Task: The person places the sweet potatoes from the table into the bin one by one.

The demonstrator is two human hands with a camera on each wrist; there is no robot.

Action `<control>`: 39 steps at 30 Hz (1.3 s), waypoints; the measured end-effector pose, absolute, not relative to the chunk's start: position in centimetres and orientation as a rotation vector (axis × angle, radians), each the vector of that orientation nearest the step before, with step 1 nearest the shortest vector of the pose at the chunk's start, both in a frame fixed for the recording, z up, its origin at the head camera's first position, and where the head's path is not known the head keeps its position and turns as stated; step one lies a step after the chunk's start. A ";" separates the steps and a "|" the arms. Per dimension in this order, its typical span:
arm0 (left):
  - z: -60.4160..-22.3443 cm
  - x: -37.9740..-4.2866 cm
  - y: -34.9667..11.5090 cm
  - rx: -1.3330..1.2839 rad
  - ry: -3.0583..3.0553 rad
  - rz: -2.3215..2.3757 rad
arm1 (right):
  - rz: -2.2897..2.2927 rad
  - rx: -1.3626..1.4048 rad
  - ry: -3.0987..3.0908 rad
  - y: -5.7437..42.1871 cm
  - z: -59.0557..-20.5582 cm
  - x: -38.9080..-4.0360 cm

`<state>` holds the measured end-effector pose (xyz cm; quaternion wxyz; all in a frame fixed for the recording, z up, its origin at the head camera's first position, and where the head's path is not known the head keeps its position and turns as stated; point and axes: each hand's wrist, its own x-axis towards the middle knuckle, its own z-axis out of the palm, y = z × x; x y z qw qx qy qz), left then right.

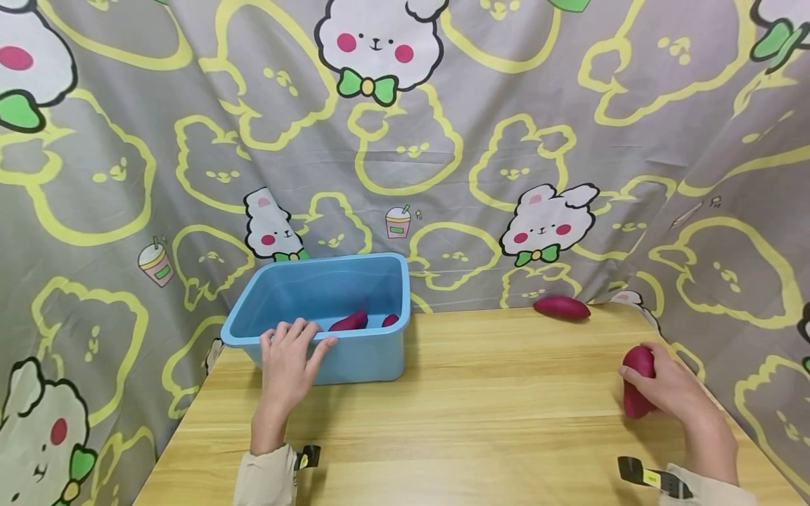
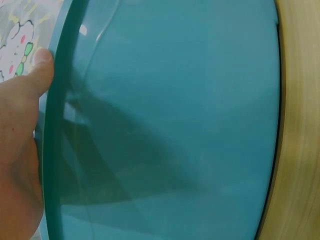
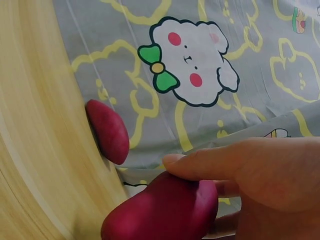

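Out right, the right hand (image 1: 672, 386) pinches a sweet potato (image 1: 639, 360) between thumb and fingers. The left hand (image 1: 287, 362) clasps the bin (image 1: 373, 360) by its rim, seemingly steadying it; two sweet potatoes (image 1: 350, 322) lie inside, another sweet potato (image 1: 562, 308) by the curtain (image 1: 455, 274).
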<state>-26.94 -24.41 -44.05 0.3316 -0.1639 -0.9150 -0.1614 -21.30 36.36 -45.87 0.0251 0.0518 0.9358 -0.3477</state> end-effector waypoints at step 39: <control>-44.1 -27.0 -24.6 -0.430 -2.402 -0.428 | -0.950 -0.001 3.361 32.9 -44.9 -22.0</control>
